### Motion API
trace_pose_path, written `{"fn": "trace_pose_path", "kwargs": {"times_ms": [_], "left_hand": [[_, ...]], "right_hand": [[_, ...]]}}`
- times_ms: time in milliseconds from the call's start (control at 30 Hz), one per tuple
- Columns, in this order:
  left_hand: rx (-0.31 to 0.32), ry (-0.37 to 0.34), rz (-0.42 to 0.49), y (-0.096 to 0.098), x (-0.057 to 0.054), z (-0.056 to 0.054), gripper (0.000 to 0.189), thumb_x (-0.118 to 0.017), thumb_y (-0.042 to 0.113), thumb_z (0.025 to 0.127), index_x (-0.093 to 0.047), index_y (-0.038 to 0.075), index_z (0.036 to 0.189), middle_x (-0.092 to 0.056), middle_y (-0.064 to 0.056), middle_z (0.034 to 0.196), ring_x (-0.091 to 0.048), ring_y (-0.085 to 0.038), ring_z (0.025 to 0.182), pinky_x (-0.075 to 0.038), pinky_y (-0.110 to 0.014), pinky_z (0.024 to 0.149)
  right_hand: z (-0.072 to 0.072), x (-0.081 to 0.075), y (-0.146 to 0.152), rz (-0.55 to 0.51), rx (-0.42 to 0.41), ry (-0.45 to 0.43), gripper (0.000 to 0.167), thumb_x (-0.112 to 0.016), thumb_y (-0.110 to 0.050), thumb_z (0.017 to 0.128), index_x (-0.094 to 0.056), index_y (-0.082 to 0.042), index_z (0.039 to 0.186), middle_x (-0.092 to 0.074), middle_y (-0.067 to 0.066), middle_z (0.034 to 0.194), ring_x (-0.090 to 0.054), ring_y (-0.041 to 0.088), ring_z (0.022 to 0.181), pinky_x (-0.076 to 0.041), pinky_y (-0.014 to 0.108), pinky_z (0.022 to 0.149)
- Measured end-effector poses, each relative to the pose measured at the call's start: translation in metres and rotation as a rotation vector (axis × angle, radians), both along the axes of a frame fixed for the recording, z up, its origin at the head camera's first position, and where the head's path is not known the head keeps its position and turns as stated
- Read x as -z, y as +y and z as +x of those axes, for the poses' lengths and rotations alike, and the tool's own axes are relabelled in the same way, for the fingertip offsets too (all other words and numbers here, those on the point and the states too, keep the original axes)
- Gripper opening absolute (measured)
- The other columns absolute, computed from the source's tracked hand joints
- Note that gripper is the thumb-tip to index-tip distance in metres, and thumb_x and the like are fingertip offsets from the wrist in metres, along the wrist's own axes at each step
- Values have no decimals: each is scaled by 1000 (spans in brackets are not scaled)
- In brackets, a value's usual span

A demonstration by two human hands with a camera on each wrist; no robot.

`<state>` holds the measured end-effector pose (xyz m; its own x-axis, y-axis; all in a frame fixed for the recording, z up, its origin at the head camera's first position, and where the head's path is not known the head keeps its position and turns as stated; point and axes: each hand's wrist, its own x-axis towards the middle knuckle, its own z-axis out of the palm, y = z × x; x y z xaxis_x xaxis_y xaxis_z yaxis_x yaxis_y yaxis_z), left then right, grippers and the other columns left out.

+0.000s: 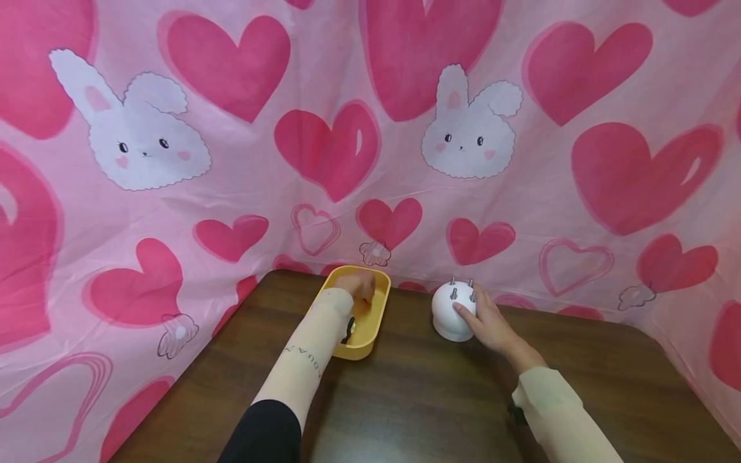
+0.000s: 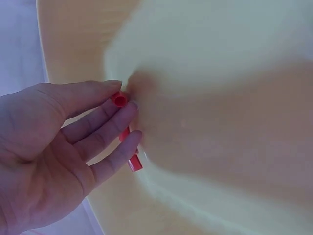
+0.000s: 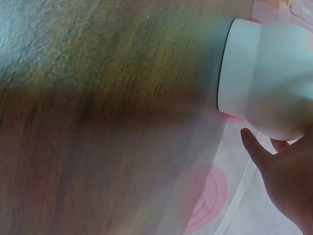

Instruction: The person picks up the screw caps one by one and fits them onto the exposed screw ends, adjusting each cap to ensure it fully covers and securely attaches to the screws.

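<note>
In the head view my left hand (image 1: 356, 284) reaches down into a yellow tray (image 1: 368, 325). Close up in the left wrist view, the thumb and fingers of that left hand (image 2: 63, 127) pinch a small red hollow tube (image 2: 120, 100). More red shows below, behind the fingertips (image 2: 128, 139), ending in a short red piece (image 2: 135, 163); whether it is separate I cannot tell. My right hand (image 1: 487, 319) grips the right side of a white ball-shaped holder (image 1: 448, 315), which stands on the table with several metal pegs (image 1: 454, 293) upright on top.
The brown wooden table (image 1: 405, 399) carries the tray on the left and the white holder to its right. Behind them hangs a pink cloth (image 1: 324, 231) with hearts and rabbits, close to the table's back edge.
</note>
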<state>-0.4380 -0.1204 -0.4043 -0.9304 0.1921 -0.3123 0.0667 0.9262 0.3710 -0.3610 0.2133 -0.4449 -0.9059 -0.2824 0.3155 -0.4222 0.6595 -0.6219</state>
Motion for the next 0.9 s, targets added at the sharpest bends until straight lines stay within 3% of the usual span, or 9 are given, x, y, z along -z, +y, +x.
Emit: {"fn": "trace_pose_path", "kwargs": {"times_ms": [200, 433, 667, 767, 900], "left_hand": [[47, 7, -8, -3, 1, -4, 9, -72, 6, 85, -68, 8, 76, -52, -2, 67, -47, -19, 64, -38, -29, 53], [85, 1, 62, -6, -2, -4, 6, -74, 9, 89, -74, 5, 85, -62, -5, 73, -49, -18, 64, -39, -28, 55], [83, -14, 130, -8, -6, 3, 13, -72, 11, 94, -75, 0, 99, -74, -16, 98, -64, -30, 89, -54, -37, 77], [79, -29, 173, -8, -5, 4, 17, -68, 10, 96, -76, -3, 102, -74, -20, 103, -65, -32, 90, -56, -44, 87], [50, -102, 317, -11, -6, 2, 21, -63, 7, 98, -72, -7, 110, -72, -24, 111, -65, -31, 93, -55, -47, 95]], "right_hand": [[1, 0, -1, -6, -7, 7, 76, -60, -34, 103, -23, 10, 153, -32, 34, 152, -33, 50, 140, -27, 66, 116], [0, -2, -1, 1, 1, 2, 77, -59, -37, 104, -22, 9, 154, -31, 34, 153, -33, 50, 141, -27, 67, 115], [0, -1, 0, 5, -1, -2, 78, -59, -36, 103, -22, 9, 155, -30, 34, 153, -32, 50, 141, -26, 67, 116], [0, 1, 0, 0, -3, -3, 78, -60, -36, 103, -22, 8, 155, -30, 34, 153, -31, 51, 141, -25, 67, 116], [-1, 1, 1, 0, -4, -3, 78, -60, -35, 103, -21, 9, 155, -29, 34, 154, -30, 51, 142, -25, 67, 116]]}}
